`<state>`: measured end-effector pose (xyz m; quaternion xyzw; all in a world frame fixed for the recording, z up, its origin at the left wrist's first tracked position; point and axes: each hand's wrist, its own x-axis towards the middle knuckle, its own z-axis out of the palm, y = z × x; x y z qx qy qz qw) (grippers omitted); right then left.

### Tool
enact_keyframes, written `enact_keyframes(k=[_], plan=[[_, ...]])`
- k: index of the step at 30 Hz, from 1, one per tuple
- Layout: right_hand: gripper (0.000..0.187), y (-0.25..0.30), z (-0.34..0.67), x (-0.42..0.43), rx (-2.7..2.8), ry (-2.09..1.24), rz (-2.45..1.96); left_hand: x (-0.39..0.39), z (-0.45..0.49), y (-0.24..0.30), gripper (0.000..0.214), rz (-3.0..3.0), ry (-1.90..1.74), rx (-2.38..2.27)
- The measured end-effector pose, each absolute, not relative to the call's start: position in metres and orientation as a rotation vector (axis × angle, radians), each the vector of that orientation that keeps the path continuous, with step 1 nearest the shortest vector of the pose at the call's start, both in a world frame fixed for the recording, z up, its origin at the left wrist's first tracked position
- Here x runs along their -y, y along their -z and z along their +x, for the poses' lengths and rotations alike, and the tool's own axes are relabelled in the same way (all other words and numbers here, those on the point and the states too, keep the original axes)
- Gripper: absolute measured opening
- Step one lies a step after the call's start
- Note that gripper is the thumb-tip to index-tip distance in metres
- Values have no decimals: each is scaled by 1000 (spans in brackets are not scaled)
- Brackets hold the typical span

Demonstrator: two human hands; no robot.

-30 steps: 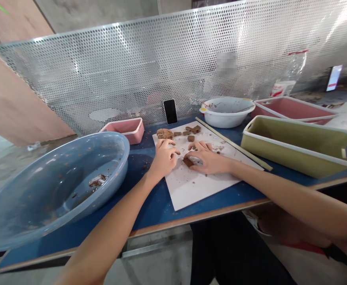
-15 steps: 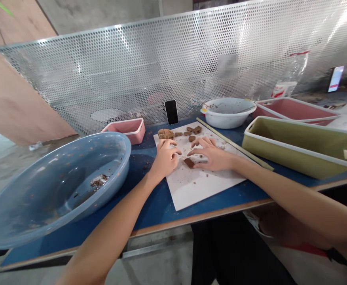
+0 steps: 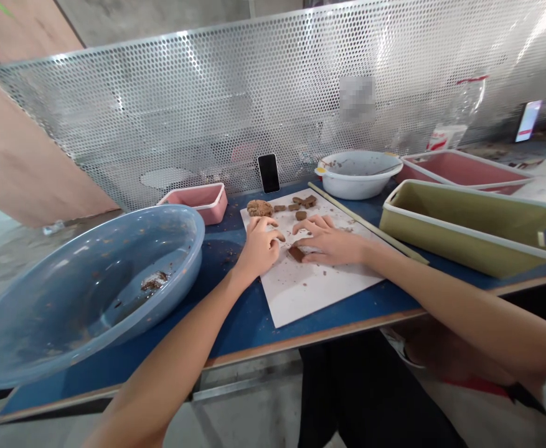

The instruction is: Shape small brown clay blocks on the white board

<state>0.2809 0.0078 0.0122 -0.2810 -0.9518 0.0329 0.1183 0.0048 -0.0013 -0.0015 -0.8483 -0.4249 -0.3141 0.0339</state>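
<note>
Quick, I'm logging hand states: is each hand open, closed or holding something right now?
Left hand: open, loosely curled, nothing visible in it.
Right hand: at the small brown block; whether it grips it cannot be told.

The right hand covers part of the brown block, so whether it grips it cannot be told. On the right, the olive tub hides the near side of a long pink tub, and a far phone is too small to read. The left edge cuts the blue basin.
</note>
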Motion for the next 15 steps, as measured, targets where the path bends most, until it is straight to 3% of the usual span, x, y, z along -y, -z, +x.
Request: enact_keyframes(k=[15], plan=[[63,-5,276,-1,2695,-122,-934,2,5,-3,40,-2584,1019,1325]])
